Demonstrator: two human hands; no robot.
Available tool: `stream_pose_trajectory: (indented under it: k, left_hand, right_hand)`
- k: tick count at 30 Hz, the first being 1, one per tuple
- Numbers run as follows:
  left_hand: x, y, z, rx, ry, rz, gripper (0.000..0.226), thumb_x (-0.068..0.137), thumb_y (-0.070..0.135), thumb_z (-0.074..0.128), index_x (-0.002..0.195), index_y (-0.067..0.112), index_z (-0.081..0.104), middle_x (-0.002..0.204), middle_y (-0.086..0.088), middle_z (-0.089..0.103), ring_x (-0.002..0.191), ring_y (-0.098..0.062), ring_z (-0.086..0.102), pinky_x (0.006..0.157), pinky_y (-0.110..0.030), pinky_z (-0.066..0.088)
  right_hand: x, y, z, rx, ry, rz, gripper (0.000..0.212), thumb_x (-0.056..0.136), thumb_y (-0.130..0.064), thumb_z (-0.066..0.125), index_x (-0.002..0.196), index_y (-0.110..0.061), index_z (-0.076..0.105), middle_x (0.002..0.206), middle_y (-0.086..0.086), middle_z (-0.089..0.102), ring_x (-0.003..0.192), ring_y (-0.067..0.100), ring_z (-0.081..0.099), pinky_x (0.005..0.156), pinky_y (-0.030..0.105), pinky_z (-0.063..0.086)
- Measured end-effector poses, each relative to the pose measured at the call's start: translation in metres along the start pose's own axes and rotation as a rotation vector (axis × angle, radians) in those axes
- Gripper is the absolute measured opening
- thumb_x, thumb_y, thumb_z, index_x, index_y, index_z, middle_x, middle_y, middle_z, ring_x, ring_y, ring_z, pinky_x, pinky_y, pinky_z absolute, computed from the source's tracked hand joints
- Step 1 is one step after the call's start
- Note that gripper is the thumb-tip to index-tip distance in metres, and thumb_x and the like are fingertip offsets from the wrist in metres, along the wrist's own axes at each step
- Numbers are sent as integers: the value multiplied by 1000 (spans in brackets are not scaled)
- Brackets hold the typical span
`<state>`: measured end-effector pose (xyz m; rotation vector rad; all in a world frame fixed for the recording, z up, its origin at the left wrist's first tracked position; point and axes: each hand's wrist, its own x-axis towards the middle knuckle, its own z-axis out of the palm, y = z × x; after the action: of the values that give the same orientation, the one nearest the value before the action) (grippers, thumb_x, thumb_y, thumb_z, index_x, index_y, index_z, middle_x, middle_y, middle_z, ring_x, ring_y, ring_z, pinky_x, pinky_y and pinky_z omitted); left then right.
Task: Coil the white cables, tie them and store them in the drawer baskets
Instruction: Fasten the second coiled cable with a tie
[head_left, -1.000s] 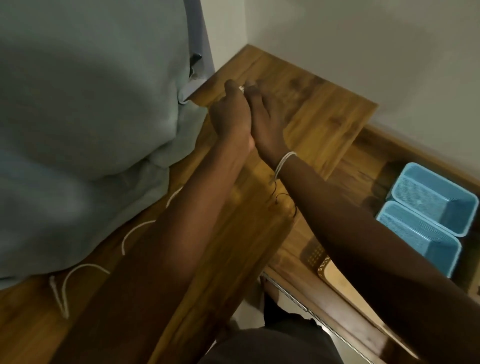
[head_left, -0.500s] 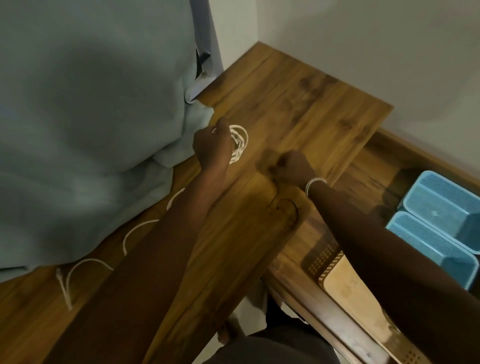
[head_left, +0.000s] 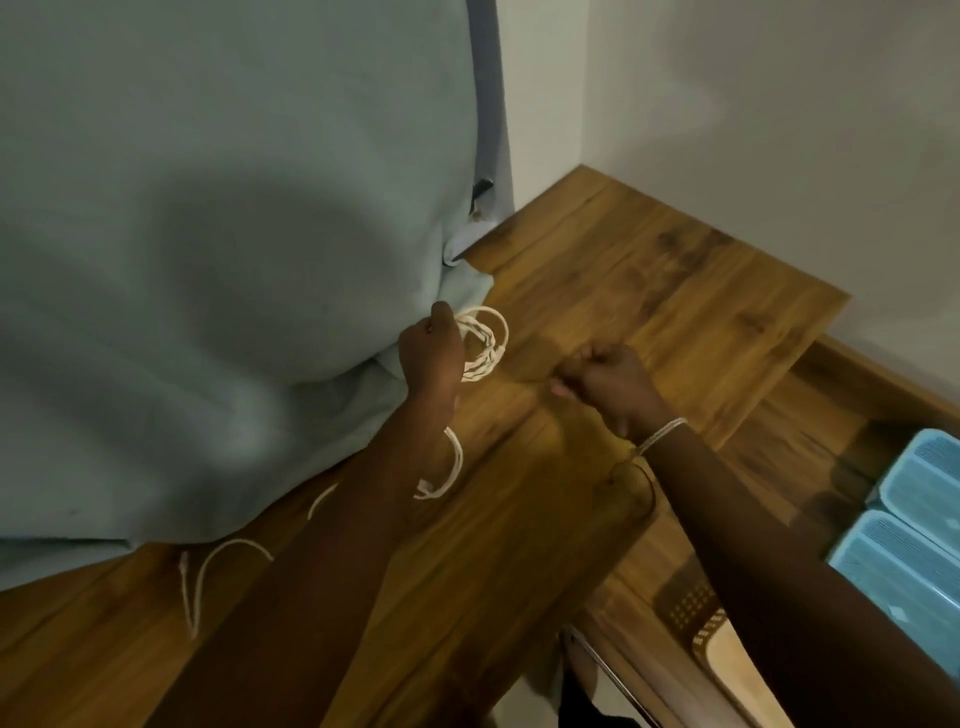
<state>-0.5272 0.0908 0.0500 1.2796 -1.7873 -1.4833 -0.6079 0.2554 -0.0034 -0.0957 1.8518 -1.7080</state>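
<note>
Your cloth (head_left: 208, 260) fills the left side, draped over the desk (head_left: 649, 291) edge. A loose white cable (head_left: 228, 551) snakes out from under it along the wood; part of its run is hidden beneath your left forearm, and another loop (head_left: 452, 467) shows just right of that wrist. Your left hand (head_left: 431, 353) grips the coil (head_left: 485, 343) — several white turns bunched in curled fingers, standing up from the desk just beside the cloth. Your right hand (head_left: 608, 379) sits near it, fingers curled and fingertips pressed together; whether they pinch a tie is too small to make out. A pale band (head_left: 662, 434) circles that wrist. Bare wood lies beyond both hands up to the wall corner. At far right the open drawer holds two blue baskets (head_left: 909, 551) — both cut off by the frame edge — and a pale board (head_left: 727, 670) partly under your right forearm.
</note>
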Motion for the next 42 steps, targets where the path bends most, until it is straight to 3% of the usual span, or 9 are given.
stream_pose_trajectory:
  k: [2,4,10,14,17,27,33,38,42]
  left_hand:
    - [4,2,-14,-52,-3,-39,41,94,25,44,57,12,54,64,-5,61,75,-28,62,75,-46,53]
    - [6,6,-25,-60,-6,-69,39,94,26,43,60,13,55,68,-5,61,82,-29,64,80,-45,53]
    - [6,21,-58,-147,-8,-92,35,91,28,42,65,11,58,81,-15,66,88,-37,66,81,-48,54]
    - [6,26,-78,-223,-8,-101,32,92,27,42,88,4,65,98,-20,70,91,-34,67,82,-44,55]
    - [4,29,-89,-267,-14,-77,33,91,27,43,90,4,66,97,-19,71,88,-33,68,80,-44,56]
    - [-13,31,-95,-222,13,223,36,97,19,42,62,14,51,60,1,52,54,-11,46,54,-27,38]
    - [-19,32,-98,-279,78,293,21,99,18,43,89,6,57,75,-1,56,58,-4,53,47,-10,39]
    - [-25,37,-97,-322,56,188,13,99,21,42,106,13,48,90,0,56,75,-11,58,63,-27,50]
    - [-27,37,-98,-348,22,176,17,100,21,41,112,13,49,95,-1,57,78,-11,58,57,-21,46]
  right_hand:
    - [-17,-29,15,406,-128,7,17,83,13,64,76,-2,61,73,15,70,71,23,71,69,29,62]
    - [-35,-46,32,445,-175,-80,19,83,16,64,79,-2,63,76,13,72,75,21,73,75,33,63]
    - [-54,-48,88,17,14,-419,15,74,-1,83,77,-10,71,73,7,69,72,17,66,71,34,59]
    - [-55,-50,112,-316,69,-607,13,83,-10,75,96,-11,78,83,1,75,71,7,66,67,23,55]
    - [-66,-53,128,-425,66,-655,7,81,-7,74,85,-9,80,80,2,77,67,5,67,63,20,54]
    - [-82,-70,159,-286,198,-613,12,76,-9,74,63,-8,75,57,7,69,56,22,66,57,41,56]
    - [-91,-70,157,-195,199,-574,17,83,-8,72,67,-5,75,59,11,69,53,18,65,53,30,54]
    - [-100,-77,167,-50,72,-467,13,86,-4,68,78,-3,79,66,13,71,55,15,64,52,24,51]
    - [-102,-82,169,76,27,-398,15,92,-5,65,92,-5,79,78,5,75,63,7,66,57,22,53]
